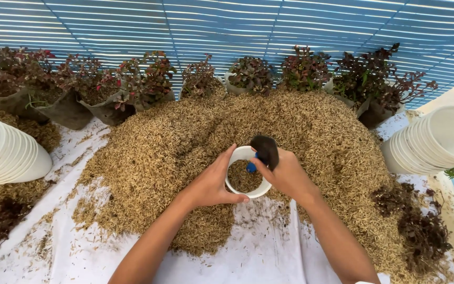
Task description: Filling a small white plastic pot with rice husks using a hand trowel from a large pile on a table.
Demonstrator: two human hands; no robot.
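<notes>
Gripping a white pot (246, 193) by its rim, the left hand (214, 181) steadies it upright on the husk heap (174, 147).
Largest first: heap all around for filling, pot half-filled at its near edge, right hand (285, 173) clenched on a dark trowel (265, 151) over the mouth.

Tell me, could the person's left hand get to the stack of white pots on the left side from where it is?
Probably yes. The left hand grips the white pot, so it must let go first. Only husks and white sheet lie between it and the stack of pots.
</notes>
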